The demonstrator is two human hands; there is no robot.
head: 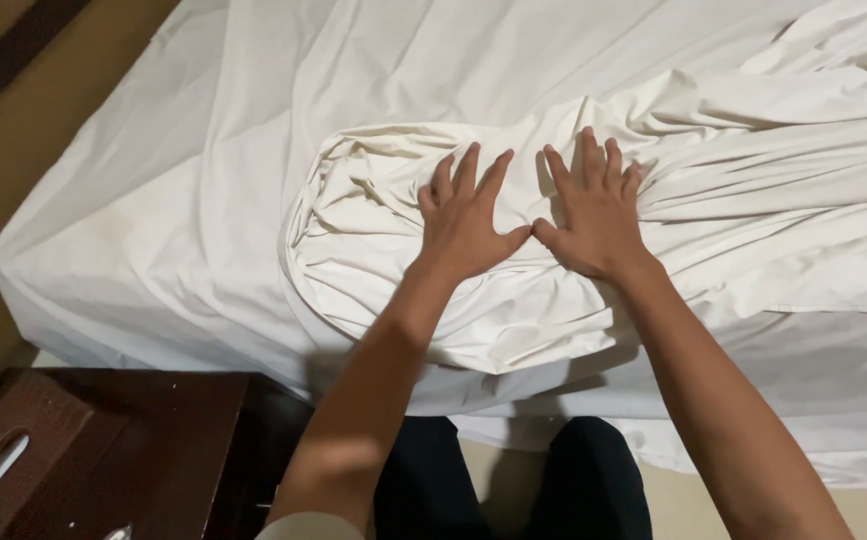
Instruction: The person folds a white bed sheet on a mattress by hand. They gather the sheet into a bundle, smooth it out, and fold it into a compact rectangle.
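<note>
- While both palms press flat, my left hand (461, 222) and right hand (593, 215) lie side by side, fingers spread, gripping nothing.
- Crumpled cream cotton sheet bundle (373, 230) lies directly under them, long axis left-right, bulk toward left hand.

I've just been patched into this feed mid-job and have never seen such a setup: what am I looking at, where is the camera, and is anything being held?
There is no machine here, only a person's two bare hands. The single picture comes from a camera on the person's head, looking down. The left hand and right hand lie flat, fingers spread, thumbs almost meeting, on a bunched white sheet. That sheet lies on a bed covered in white. Nothing is gripped; both palms just press down. A dark wooden table stands at lower left.
</note>
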